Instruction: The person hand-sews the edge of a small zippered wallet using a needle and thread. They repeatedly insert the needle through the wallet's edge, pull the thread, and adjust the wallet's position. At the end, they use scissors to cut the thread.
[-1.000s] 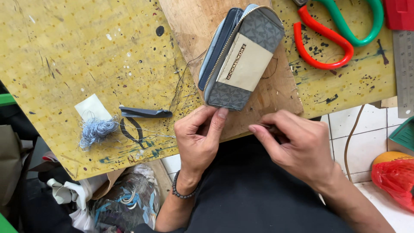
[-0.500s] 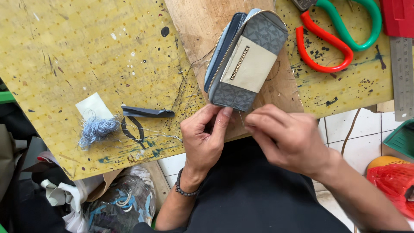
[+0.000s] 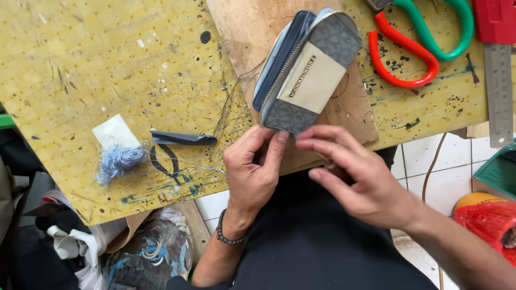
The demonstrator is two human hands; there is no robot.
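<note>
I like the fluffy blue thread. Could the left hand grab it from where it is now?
Probably yes. The left hand touches the grey zip wallet, and the blue thread bundle lies in the open on the yellow board. Only a dark strip lies nearby, not across the way.

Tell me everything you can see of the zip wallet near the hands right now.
The wallet is a grey patterned zip-around pouch with a cream panel across its face, a metal zipper along the edge and dark blue layers at its left side. It lies tilted on a wooden board, zipper closed as far as visible. The left hand touches its lower corner; the right hand hovers just below it.
</note>
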